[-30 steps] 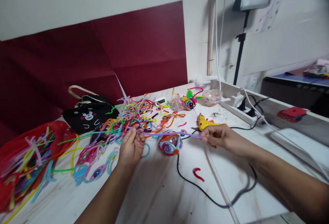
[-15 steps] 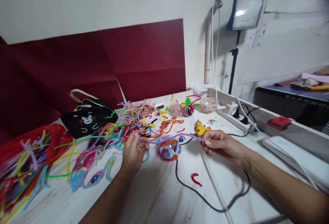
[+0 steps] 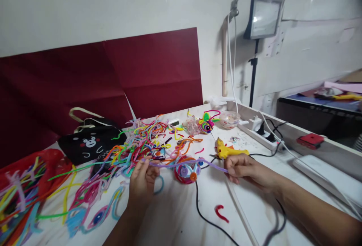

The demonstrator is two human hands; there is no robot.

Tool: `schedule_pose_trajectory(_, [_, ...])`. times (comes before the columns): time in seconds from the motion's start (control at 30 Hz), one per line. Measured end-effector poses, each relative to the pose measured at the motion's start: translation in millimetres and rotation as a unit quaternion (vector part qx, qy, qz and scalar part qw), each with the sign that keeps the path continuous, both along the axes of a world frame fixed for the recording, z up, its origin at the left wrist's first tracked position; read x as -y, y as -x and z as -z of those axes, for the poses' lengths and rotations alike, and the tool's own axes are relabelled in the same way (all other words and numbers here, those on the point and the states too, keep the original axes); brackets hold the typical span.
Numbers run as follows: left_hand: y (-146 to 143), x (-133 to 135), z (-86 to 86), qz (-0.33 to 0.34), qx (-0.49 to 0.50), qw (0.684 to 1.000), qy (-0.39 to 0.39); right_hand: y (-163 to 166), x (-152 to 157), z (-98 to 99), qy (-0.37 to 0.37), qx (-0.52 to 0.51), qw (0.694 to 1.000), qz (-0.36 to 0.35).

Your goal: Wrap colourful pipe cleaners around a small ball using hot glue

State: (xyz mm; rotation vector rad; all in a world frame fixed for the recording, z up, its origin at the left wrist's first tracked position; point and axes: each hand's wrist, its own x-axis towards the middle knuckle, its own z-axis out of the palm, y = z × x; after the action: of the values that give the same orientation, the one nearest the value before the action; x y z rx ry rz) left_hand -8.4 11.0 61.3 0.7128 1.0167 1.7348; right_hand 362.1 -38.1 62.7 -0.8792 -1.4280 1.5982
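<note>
A purple pipe cleaner (image 3: pixel 185 163) spans the gap between my two hands, bowed slightly. My left hand (image 3: pixel 143 180) pinches one end, and my right hand (image 3: pixel 240 167) pinches the other. Behind and below the strand sits a round ornament (image 3: pixel 187 170) wrapped in coloured pipe cleaners, with a purple eye and an orange knob. Just beyond my right hand lies a yellow glue gun (image 3: pixel 226 150), its black cord running off to the right. A short curved red piece of pipe cleaner (image 3: pixel 221 214) rests on the white table nearer me.
Tangled pipe cleaners (image 3: pixel 147 136) cover the left middle, beside a black bag (image 3: pixel 92 142) and a red bag (image 3: pixel 53 159) of more strands. A colourful fish-like figure (image 3: pixel 206 125) and a clear bowl (image 3: pixel 229 119) stand at the back. A power strip (image 3: pixel 261 138) lies along the right edge.
My view has shifted slightly, so more of the yellow glue gun shows. Both hands still hold the purple pipe cleaner, which now dips more toward my right hand.
</note>
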Motion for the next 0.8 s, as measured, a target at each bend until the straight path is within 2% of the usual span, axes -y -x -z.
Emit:
schedule_pose_trajectory(0.2, [8.8, 0.2, -7.2, -0.05, 0.065, 0.997, 0.003, -0.4, 5.4, 8.8, 0.012, 0.06, 0.998, -0.013])
schedule_pose_trajectory(0.37, [16.3, -0.3, -3.3, -0.038, 0.07, 0.997, 0.006, 3.1, 20.0, -4.3, 0.02, 0.148, 0.986, -0.075])
schedule_pose_trajectory(0.47, [18.1, -0.8, 1.4, -0.03, 0.046, 0.998, 0.0, 7.6, 28.3, -6.2, 0.023, 0.182, 0.98, -0.076])
schedule_pose_trajectory(0.57, [20.0, -1.0, 8.5, -0.04, -0.004, 0.999, -0.012, 12.2, 33.1, 7.5, 0.041, 0.193, 0.979, -0.047])
schedule_pose_trajectory(0.67, [22.4, -0.9, 17.7, -0.076, -0.057, 0.995, -0.027, 16.6, 35.8, 21.9, 0.066, 0.214, 0.973, -0.054])
schedule_pose_trajectory(0.8, [27.1, 0.3, 26.7, -0.105, -0.103, 0.989, -0.031, 22.7, 40.4, 18.0, 0.102, 0.2, 0.972, -0.076])
